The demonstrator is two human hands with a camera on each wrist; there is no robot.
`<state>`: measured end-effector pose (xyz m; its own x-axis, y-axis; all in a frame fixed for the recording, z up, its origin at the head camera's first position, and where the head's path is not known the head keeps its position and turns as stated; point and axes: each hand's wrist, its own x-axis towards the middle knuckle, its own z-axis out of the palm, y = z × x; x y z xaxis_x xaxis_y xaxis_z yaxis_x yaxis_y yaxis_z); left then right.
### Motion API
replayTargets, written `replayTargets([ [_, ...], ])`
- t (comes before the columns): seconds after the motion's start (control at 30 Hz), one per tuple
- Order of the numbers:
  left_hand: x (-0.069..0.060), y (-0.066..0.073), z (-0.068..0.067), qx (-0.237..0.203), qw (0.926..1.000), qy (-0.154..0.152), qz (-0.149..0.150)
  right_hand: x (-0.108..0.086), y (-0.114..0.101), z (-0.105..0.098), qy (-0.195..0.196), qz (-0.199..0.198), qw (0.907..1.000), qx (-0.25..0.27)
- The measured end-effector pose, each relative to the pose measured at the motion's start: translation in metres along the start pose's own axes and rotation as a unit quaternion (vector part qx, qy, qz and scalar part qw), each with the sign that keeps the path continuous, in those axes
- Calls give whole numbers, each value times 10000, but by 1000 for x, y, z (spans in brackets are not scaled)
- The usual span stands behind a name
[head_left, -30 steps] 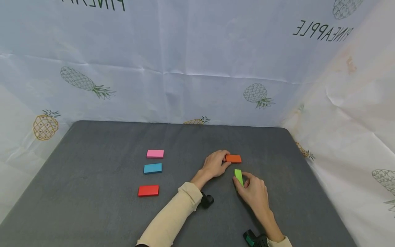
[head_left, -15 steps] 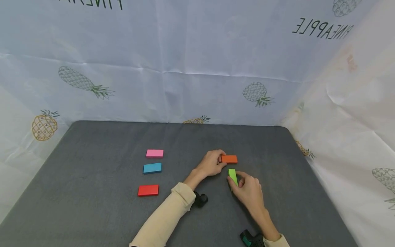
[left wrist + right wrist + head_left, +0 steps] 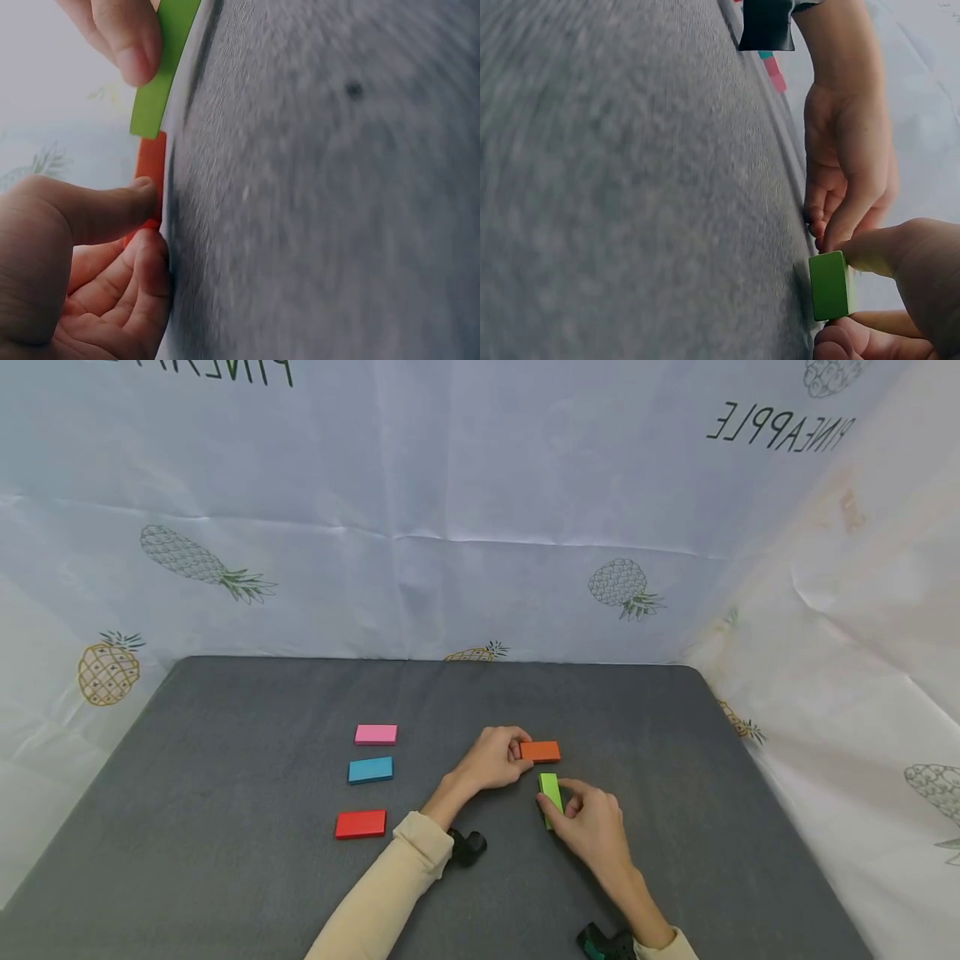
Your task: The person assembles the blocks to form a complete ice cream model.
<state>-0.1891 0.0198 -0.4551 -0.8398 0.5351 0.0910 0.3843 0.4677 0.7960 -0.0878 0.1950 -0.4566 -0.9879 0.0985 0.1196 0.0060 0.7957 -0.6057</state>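
Note:
In the head view my left hand [image 3: 489, 758] pinches the left end of an orange block [image 3: 540, 752] low on the grey table. The left wrist view shows thumb and fingers on that orange block [image 3: 152, 165]. Just nearer to me, my right hand [image 3: 596, 825] pinches a lime-green block [image 3: 551, 793] between thumb and fingers, its long side pointing away from me. In the right wrist view the green block's end face [image 3: 829, 286] shows close to the table surface; the orange block is hidden there.
Left of the hands, a pink block [image 3: 377, 734], a blue block [image 3: 371, 770] and a red block [image 3: 361, 824] lie in a rough column on the grey table [image 3: 225, 877]. A pineapple-print cloth [image 3: 480, 593] hangs behind the table's far edge.
Both hands have moved left across the table together, bringing the orange and green blocks with them. The pink, blue and red blocks stay where they were.

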Motion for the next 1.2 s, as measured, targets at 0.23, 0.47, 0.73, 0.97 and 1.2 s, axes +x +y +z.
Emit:
replayTargets([
  [0.23,-10,-7,-12,166,9998,-31,-65,-2,-7,1,-72,-102,9998,143],
  [0.47,-22,-11,-24,211,9995,-136,-177,-4,-16,5,-219,-4,9995,207],
  [0.73,-35,-14,-36,280,9990,-196,-277,-7,-25,11,-360,-3,9989,289],
  [0.97,-43,-11,-44,220,9991,-275,-245,-10,-31,17,-380,-111,9979,511],
  [1.2,-49,-12,-46,170,9984,-482,-221,-14,-36,25,-483,-184,9960,724],
])
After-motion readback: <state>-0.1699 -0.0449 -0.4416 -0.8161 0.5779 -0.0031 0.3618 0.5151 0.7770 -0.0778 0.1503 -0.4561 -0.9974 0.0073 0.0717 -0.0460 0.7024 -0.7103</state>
